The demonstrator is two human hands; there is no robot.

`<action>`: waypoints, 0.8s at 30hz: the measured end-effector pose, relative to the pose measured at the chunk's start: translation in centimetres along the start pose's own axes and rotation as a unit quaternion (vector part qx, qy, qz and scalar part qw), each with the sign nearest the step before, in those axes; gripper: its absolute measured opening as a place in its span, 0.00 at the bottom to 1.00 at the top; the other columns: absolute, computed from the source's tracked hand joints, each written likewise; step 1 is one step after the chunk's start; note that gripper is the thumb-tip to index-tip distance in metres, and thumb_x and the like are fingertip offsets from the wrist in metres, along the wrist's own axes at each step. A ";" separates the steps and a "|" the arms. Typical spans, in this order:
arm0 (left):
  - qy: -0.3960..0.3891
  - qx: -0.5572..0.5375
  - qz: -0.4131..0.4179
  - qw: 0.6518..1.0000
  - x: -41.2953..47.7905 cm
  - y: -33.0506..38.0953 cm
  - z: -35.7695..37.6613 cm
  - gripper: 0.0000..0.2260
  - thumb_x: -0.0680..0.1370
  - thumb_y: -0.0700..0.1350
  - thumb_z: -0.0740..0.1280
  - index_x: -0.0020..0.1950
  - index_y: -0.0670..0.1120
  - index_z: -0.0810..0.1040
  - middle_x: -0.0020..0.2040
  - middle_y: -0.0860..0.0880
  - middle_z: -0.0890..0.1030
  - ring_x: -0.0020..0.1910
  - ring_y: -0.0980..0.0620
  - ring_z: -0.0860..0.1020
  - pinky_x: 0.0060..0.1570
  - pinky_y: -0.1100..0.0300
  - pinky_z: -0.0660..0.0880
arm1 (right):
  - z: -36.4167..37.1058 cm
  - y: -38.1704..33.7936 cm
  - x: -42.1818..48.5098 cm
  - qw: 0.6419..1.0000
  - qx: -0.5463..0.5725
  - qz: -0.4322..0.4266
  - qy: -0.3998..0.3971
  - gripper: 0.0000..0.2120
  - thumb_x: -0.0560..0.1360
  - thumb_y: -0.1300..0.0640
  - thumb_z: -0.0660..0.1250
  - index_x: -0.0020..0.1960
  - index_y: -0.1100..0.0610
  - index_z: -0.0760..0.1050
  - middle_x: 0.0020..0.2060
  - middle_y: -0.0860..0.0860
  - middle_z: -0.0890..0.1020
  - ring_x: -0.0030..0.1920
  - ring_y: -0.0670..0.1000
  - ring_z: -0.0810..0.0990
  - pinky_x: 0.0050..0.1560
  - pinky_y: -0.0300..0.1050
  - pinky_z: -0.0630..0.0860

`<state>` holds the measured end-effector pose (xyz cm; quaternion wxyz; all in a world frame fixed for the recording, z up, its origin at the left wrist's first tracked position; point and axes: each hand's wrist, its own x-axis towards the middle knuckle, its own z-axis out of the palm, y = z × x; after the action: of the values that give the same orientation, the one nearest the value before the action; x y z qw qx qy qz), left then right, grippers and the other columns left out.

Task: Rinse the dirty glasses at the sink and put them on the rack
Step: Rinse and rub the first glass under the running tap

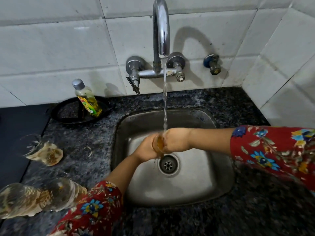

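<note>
A clear glass (159,144) with brownish liquid in it sits between my two hands over the steel sink (204,167). Water runs from the chrome tap (161,31) onto the glass rim. My left hand (145,149) grips the glass from the left. My right hand (177,140) closes on it from the right. Three more dirty glasses stand on the counter at the left: one further back (46,152), two at the near edge (18,200) (63,195). No rack is in view.
A bottle of yellow dish soap (87,98) stands in a black tray (68,114) behind the left counter. The sink drain (168,165) lies below the hands. A small valve (213,63) sticks out of the tiled wall at the right.
</note>
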<state>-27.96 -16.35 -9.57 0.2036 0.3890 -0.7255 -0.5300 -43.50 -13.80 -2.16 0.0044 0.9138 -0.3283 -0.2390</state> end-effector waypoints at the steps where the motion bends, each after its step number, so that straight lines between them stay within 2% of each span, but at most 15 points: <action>1: -0.018 0.009 -0.004 1.000 0.0 -0.2 -0.1 0.32 0.59 0.32 0.76 0.62 0.40 0.74 0.55 0.50 0.78 0.51 0.60 0.76 0.47 0.77 0.71 | 0.3 0.2 -0.3 0.999 -0.038 -0.021 0.010 0.12 0.78 0.60 0.59 0.59 0.57 0.76 0.56 0.53 0.80 0.59 0.56 0.76 0.61 0.48 0.71; 2: -0.003 -0.002 -0.009 1.000 -0.2 0.0 0.0 0.32 0.58 0.32 0.76 0.62 0.40 0.75 0.55 0.51 0.78 0.50 0.63 0.76 0.47 0.77 0.71 | 0.5 0.1 -0.3 1.000 -0.030 0.001 0.005 0.12 0.77 0.62 0.60 0.58 0.57 0.77 0.55 0.54 0.80 0.59 0.57 0.77 0.61 0.49 0.72; 4: 0.098 -0.019 0.004 0.995 -0.6 0.2 1.1 0.27 0.60 0.33 0.76 0.58 0.43 0.77 0.52 0.54 0.79 0.47 0.70 0.77 0.46 0.75 0.71 | 0.1 -1.3 0.6 0.992 0.054 0.111 0.004 0.11 0.75 0.62 0.62 0.55 0.58 0.78 0.53 0.56 0.81 0.55 0.58 0.79 0.54 0.49 0.76; 6: 0.156 -0.035 0.024 0.987 -0.9 0.3 1.9 0.25 0.62 0.33 0.76 0.55 0.48 0.77 0.51 0.54 0.81 0.49 0.69 0.78 0.49 0.73 0.73 | -0.2 -2.6 1.4 0.983 0.111 0.148 0.018 0.11 0.75 0.61 0.61 0.54 0.59 0.77 0.53 0.57 0.80 0.54 0.58 0.79 0.51 0.48 0.77; 8: 0.128 -0.064 0.025 0.989 -0.9 0.0 1.4 0.27 0.63 0.29 0.76 0.58 0.45 0.77 0.54 0.49 0.81 0.51 0.67 0.79 0.49 0.72 0.74 | 0.1 -2.3 0.8 0.978 0.151 0.142 0.032 0.11 0.76 0.59 0.61 0.56 0.58 0.77 0.55 0.56 0.80 0.56 0.57 0.78 0.55 0.49 0.76; 9: 0.087 -0.063 0.020 0.994 -1.0 0.0 1.0 0.27 0.63 0.27 0.76 0.58 0.42 0.75 0.55 0.48 0.80 0.49 0.70 0.79 0.48 0.74 0.73 | -0.1 -1.7 -0.2 0.974 0.183 0.129 0.034 0.11 0.76 0.57 0.62 0.57 0.58 0.77 0.53 0.55 0.80 0.57 0.58 0.78 0.57 0.49 0.75; 11: 0.042 -0.030 0.021 0.998 -1.0 0.0 0.9 0.28 0.62 0.25 0.76 0.58 0.41 0.73 0.53 0.52 0.78 0.47 0.76 0.76 0.46 0.78 0.70 | -0.3 -1.1 -1.5 0.961 0.238 0.139 0.033 0.11 0.76 0.56 0.64 0.57 0.58 0.77 0.46 0.51 0.80 0.57 0.57 0.78 0.57 0.49 0.73; 12: 0.053 -0.024 0.026 0.998 -1.1 0.3 1.2 0.27 0.62 0.26 0.76 0.58 0.42 0.74 0.52 0.53 0.78 0.47 0.75 0.77 0.46 0.79 0.70 | -0.1 -1.0 -1.3 0.963 0.221 0.148 0.048 0.11 0.76 0.58 0.63 0.57 0.58 0.77 0.47 0.52 0.80 0.59 0.58 0.77 0.58 0.48 0.72; 14: 0.130 0.004 0.039 0.991 -0.9 0.2 2.2 0.22 0.63 0.33 0.77 0.56 0.45 0.79 0.51 0.54 0.80 0.51 0.66 0.80 0.47 0.78 0.70 | 0.0 -2.5 -0.3 0.971 0.158 0.175 0.041 0.11 0.75 0.61 0.62 0.57 0.59 0.76 0.54 0.56 0.80 0.60 0.59 0.76 0.54 0.47 0.72; 16: 0.154 0.020 0.049 0.987 -0.8 0.0 2.6 0.20 0.63 0.39 0.77 0.53 0.52 0.81 0.50 0.56 0.82 0.52 0.63 0.80 0.49 0.75 0.73 | 0.5 -3.4 0.7 0.962 0.183 0.201 0.033 0.11 0.75 0.61 0.63 0.57 0.58 0.75 0.56 0.56 0.79 0.58 0.58 0.77 0.52 0.45 0.73; 18: 0.104 0.001 0.035 0.994 -0.9 -0.1 1.9 0.24 0.63 0.39 0.79 0.57 0.48 0.79 0.54 0.54 0.82 0.54 0.63 0.80 0.54 0.69 0.75 | 0.3 -3.0 0.1 0.960 0.204 0.182 0.063 0.11 0.76 0.56 0.63 0.57 0.56 0.75 0.56 0.54 0.80 0.57 0.55 0.77 0.55 0.45 0.74; 21: 0.014 -0.035 0.010 0.999 -1.4 0.1 0.9 0.31 0.60 0.32 0.80 0.59 0.46 0.73 0.54 0.56 0.78 0.50 0.65 0.78 0.49 0.76 0.72 | -0.4 -1.9 -2.2 0.982 0.135 0.112 0.073 0.13 0.74 0.53 0.64 0.55 0.56 0.78 0.52 0.55 0.81 0.55 0.56 0.79 0.52 0.47 0.74; 23: 0.032 -0.060 -0.002 0.998 -1.4 0.1 1.3 0.31 0.61 0.29 0.78 0.60 0.44 0.73 0.55 0.53 0.78 0.51 0.61 0.77 0.48 0.76 0.72 | -0.3 -2.1 -2.3 0.973 0.185 0.119 0.062 0.11 0.74 0.54 0.64 0.54 0.56 0.78 0.52 0.56 0.81 0.56 0.58 0.78 0.55 0.50 0.74; 24: 0.063 -0.057 0.006 0.996 -1.5 0.1 1.8 0.28 0.62 0.30 0.78 0.59 0.43 0.75 0.53 0.54 0.79 0.50 0.63 0.78 0.47 0.74 0.73 | -0.2 -2.4 -1.8 0.977 0.168 0.115 0.062 0.10 0.76 0.52 0.62 0.52 0.55 0.78 0.52 0.56 0.81 0.55 0.58 0.78 0.55 0.51 0.74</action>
<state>-28.33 -14.06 -9.89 0.2736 0.4052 -0.6819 -0.5441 -43.19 -10.84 -1.61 -0.1018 0.8705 -0.4660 -0.1210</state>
